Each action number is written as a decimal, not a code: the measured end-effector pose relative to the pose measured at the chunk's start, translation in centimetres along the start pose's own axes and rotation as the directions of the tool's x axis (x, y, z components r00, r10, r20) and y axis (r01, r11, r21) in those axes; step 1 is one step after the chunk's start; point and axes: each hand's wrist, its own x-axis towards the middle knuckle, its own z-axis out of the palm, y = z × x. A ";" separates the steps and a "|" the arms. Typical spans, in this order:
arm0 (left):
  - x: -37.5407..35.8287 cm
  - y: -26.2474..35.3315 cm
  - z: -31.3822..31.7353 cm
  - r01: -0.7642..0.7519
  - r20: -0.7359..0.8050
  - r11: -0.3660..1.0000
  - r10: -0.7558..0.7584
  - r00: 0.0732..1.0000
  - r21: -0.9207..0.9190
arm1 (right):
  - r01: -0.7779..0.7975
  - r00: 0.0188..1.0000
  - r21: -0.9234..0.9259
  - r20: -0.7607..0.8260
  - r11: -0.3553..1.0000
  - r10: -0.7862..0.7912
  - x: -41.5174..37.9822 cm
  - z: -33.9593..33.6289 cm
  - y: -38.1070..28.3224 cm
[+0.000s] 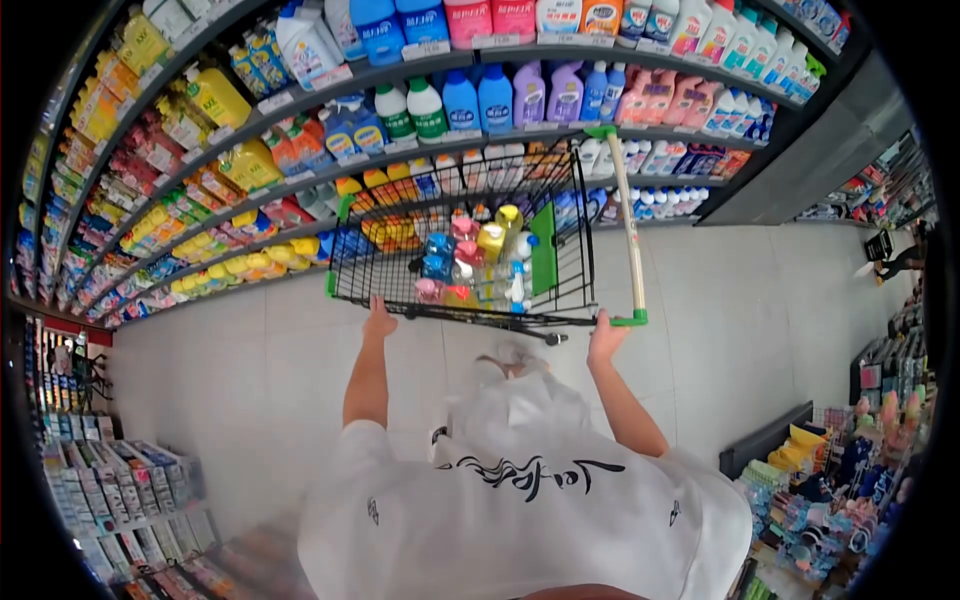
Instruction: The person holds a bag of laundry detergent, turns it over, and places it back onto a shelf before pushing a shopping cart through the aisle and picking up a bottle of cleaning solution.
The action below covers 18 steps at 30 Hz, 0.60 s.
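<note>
A black wire shopping cart with green corners stands sideways in front of me. At its near rim, toward the left end, my left hand is closed on the wire edge. My right hand grips the near corner, beside the green end of the pale handle. Inside the basket lie several bottles and packs: blue ones, pink ones, a yellow bottle and clear bottles with blue or white tops. The fingers of both hands are partly hidden by the cart.
Curved-looking shelves full of cleaning bottles run behind the cart and down the left. Boxed goods stand on a rack at lower left. More displays line the right. Pale floor tiles lie around the cart. A person is partly visible far right.
</note>
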 end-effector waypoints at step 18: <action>4.0 -5.6 -3.2 -0.029 0.024 0.999 0.030 0.999 -0.037 | -0.264 0.963 0.111 -0.030 0.958 0.269 -6.9 4.5 -2.4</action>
